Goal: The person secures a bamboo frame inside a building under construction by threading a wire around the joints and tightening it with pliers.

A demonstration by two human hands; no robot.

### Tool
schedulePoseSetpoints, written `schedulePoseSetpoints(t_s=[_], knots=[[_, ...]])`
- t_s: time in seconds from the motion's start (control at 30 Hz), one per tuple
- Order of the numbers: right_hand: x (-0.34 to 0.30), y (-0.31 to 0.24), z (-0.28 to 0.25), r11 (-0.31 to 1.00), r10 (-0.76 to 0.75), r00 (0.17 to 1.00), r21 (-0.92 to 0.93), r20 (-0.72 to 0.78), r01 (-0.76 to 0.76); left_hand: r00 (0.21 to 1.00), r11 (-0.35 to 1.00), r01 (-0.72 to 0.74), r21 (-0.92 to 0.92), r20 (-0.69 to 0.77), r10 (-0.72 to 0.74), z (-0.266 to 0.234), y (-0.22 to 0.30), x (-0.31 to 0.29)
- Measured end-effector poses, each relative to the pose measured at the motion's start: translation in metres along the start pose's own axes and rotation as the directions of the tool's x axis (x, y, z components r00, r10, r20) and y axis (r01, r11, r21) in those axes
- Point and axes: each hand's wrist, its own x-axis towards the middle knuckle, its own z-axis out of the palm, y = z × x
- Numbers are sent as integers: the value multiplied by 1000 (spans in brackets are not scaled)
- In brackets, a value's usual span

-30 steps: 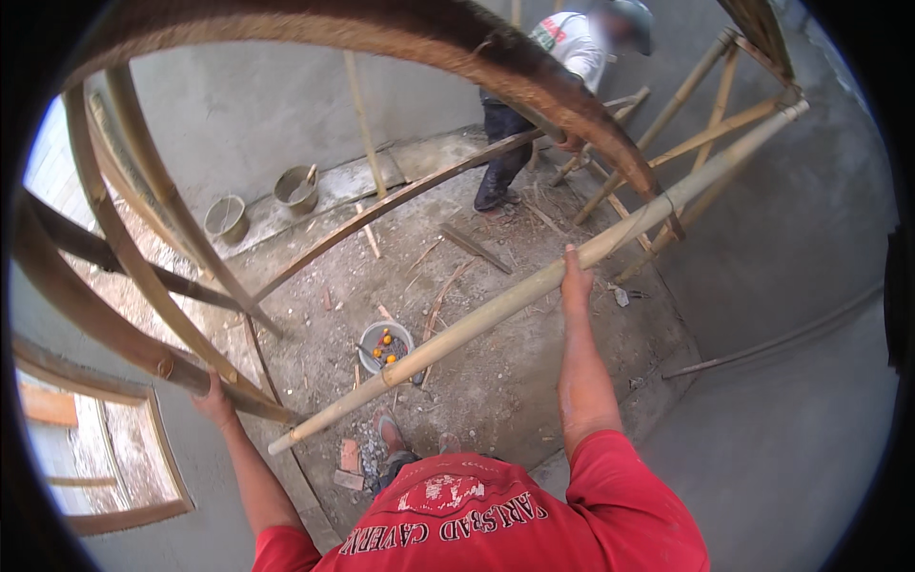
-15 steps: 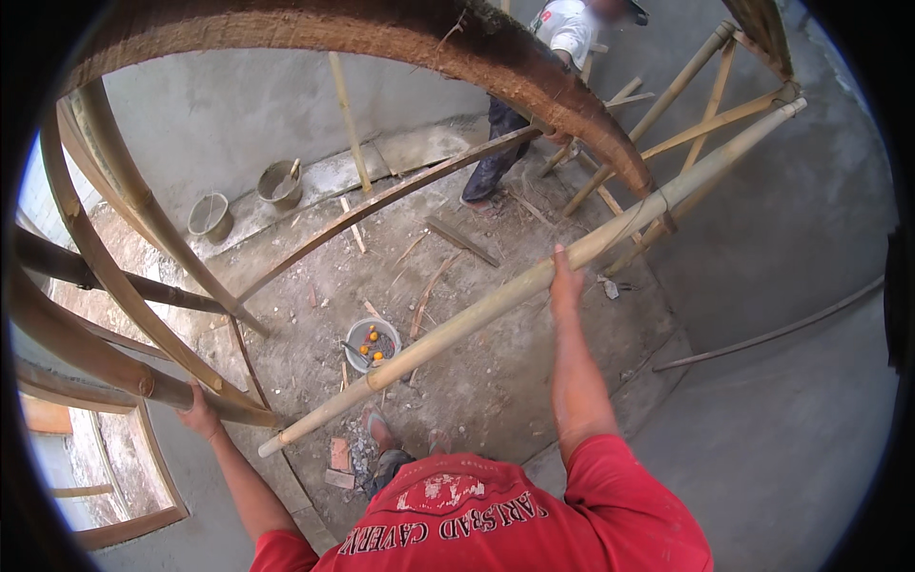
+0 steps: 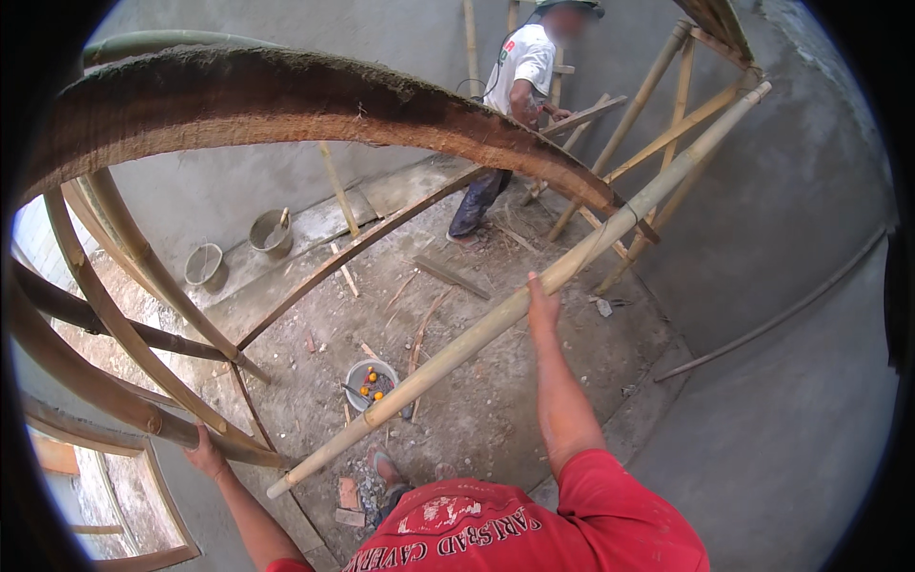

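Note:
I look down from a height, my red shirt at the lower edge. My right hand (image 3: 541, 297) grips a long pale bamboo pole (image 3: 448, 353) that slants from the lower left up to the upper right. My left hand (image 3: 204, 452) rests on a darker bamboo crosspiece (image 3: 114, 405) of the scaffold at the lower left. A thick, rough brown beam (image 3: 315, 100) arches across the top of the view, above both hands.
Below lies a dirt floor with scattered wood scraps, a small bucket (image 3: 372, 383) holding orange bits, and two grey buckets (image 3: 203, 264) near the wall. Another person (image 3: 510, 105) in a white shirt stands among bamboo poles (image 3: 667, 133) at the back. Grey plastered walls surround the space.
The view has tilted so the person at the back shows more fully. My right hand has slid slightly lower along the pale pole; my left hand stays on the crosspiece.

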Motion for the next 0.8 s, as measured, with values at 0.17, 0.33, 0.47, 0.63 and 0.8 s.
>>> schedulePoseSetpoints(t_s=[0.17,0.33,0.47,0.63,0.8], knots=[[-2,-2,-1,1000,-16,1000,-1,4,16,1000,999,15,39,-2,-15,-5,0,3],[-6,-5,3,1000,-3,1000,-7,6,3,999,999,-26,21,-32,27,-6,-3,2],[-1,-3,-1,1000,9,1000,-7,1,-9,1000,1000,-16,-4,-7,15,-4,-7,4],[-6,-8,2,999,18,1000,32,2,-18,1000,1000,18,-25,4,-18,-1,3,-1],[-6,-9,2,1000,23,1000,14,2,-23,1000,1000,-4,-6,-8,4,-3,2,1]])
